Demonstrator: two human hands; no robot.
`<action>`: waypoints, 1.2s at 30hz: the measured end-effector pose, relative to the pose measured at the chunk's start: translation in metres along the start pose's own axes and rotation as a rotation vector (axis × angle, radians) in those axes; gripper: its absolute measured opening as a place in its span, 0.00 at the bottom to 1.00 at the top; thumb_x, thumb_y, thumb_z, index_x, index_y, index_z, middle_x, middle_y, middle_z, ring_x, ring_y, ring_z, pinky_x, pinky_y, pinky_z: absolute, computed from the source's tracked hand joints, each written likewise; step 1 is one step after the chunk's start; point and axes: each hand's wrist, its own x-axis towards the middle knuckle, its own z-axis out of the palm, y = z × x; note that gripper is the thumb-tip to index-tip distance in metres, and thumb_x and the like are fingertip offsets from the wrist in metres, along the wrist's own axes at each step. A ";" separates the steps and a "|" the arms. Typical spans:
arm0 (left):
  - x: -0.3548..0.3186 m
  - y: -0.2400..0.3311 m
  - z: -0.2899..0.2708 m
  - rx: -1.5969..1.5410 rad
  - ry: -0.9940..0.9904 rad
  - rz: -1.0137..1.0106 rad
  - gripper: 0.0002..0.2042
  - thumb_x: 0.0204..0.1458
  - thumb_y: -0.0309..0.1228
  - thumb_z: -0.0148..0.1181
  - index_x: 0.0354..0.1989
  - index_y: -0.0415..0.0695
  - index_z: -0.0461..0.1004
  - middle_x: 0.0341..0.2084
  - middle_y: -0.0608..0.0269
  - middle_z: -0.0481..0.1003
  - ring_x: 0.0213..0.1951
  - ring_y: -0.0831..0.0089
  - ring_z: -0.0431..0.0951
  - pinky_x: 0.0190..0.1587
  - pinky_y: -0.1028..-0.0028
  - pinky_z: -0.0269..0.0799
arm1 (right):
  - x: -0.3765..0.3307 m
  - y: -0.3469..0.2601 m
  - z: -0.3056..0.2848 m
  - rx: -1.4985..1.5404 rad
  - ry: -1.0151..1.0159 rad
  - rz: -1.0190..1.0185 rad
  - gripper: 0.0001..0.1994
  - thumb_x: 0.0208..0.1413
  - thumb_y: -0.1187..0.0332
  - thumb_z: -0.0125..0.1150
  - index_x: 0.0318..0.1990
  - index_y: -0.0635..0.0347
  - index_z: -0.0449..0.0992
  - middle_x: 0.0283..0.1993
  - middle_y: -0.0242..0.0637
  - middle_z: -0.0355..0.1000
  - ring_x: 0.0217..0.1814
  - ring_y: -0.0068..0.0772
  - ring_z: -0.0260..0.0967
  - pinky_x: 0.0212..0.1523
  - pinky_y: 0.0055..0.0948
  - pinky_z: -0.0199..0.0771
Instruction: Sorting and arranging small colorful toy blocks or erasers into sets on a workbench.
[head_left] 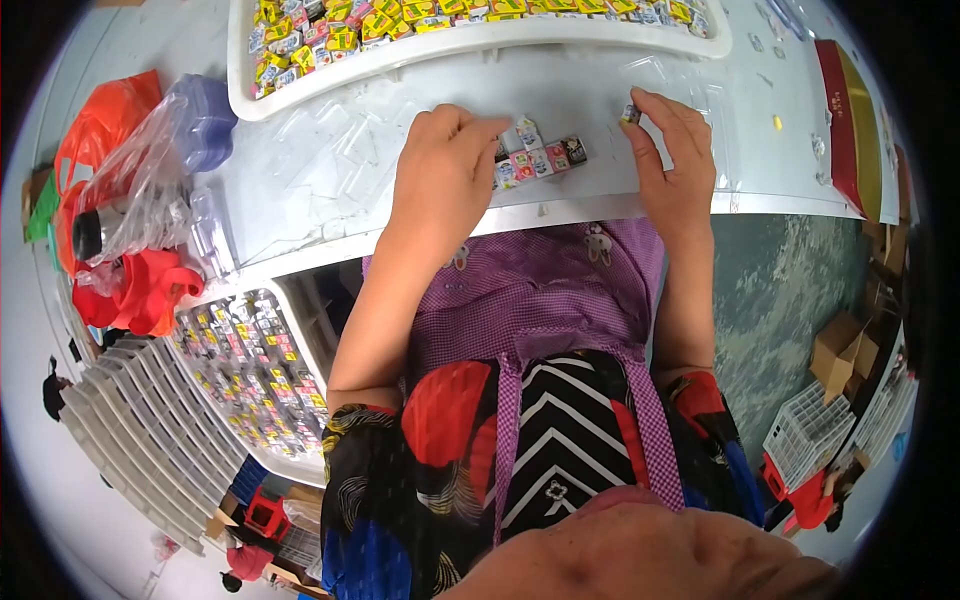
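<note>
On the white table, a short row of tiny printed boxes point(538, 161) in pink, white and black lies between my hands. One small white box point(527, 132) stands against the far side of this row. My left hand point(445, 165) is closed at the row's left end, with its knuckles up; its fingertips are partly hidden, and what they grip cannot be made out. Farther right, apart from the row, my right hand point(680, 145) pinches a tiny dark box point(630, 114) between thumb and fingers.
A white tray point(400, 68) heaped with small yellow, pink and white boxes stands at the back. Clear plastic packs point(200, 125) and red bags point(115, 115) crowd the left. Below them sits another filled tray point(250, 370). A red and gold box point(848, 125) lies at right.
</note>
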 end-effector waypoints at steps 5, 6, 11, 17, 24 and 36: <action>-0.011 -0.003 -0.006 0.137 -0.062 0.095 0.12 0.46 0.21 0.61 0.41 0.42 0.80 0.35 0.56 0.71 0.39 0.58 0.70 0.41 0.67 0.69 | -0.002 0.003 0.000 -0.012 0.005 0.012 0.17 0.48 0.77 0.65 0.48 0.56 0.77 0.46 0.34 0.75 0.48 0.35 0.67 0.50 0.31 0.63; -0.014 -0.005 -0.006 0.160 -0.069 0.107 0.13 0.46 0.23 0.62 0.42 0.43 0.79 0.37 0.56 0.71 0.40 0.58 0.69 0.44 0.66 0.68 | -0.002 0.002 0.000 -0.010 0.002 0.013 0.17 0.48 0.77 0.65 0.48 0.56 0.77 0.46 0.34 0.75 0.48 0.35 0.67 0.50 0.31 0.63; -0.020 -0.005 -0.014 0.191 -0.153 0.109 0.16 0.51 0.26 0.60 0.50 0.46 0.76 0.45 0.56 0.71 0.47 0.56 0.67 0.53 0.65 0.64 | -0.001 -0.004 0.000 -0.046 -0.027 -0.001 0.18 0.49 0.80 0.64 0.49 0.55 0.78 0.46 0.36 0.74 0.50 0.35 0.69 0.51 0.29 0.68; -0.035 0.002 -0.014 0.248 -0.148 0.130 0.24 0.51 0.35 0.61 0.59 0.47 0.69 0.59 0.61 0.66 0.58 0.57 0.63 0.58 0.60 0.55 | -0.002 -0.007 0.003 -0.008 -0.061 0.021 0.19 0.49 0.81 0.63 0.49 0.56 0.77 0.47 0.37 0.74 0.50 0.36 0.69 0.51 0.29 0.69; -0.047 -0.007 -0.008 0.343 -0.223 0.126 0.27 0.49 0.41 0.61 0.59 0.46 0.69 0.63 0.65 0.62 0.66 0.61 0.57 0.60 0.59 0.50 | 0.002 -0.021 0.020 0.138 -0.188 0.004 0.20 0.49 0.80 0.61 0.51 0.55 0.76 0.47 0.35 0.74 0.51 0.38 0.68 0.54 0.31 0.66; -0.049 -0.013 -0.003 0.236 -0.139 0.103 0.26 0.47 0.37 0.65 0.55 0.41 0.69 0.61 0.58 0.65 0.66 0.65 0.59 0.64 0.57 0.49 | 0.010 -0.029 0.059 0.126 -0.446 -0.311 0.18 0.48 0.76 0.56 0.49 0.56 0.76 0.50 0.35 0.73 0.58 0.40 0.67 0.59 0.39 0.63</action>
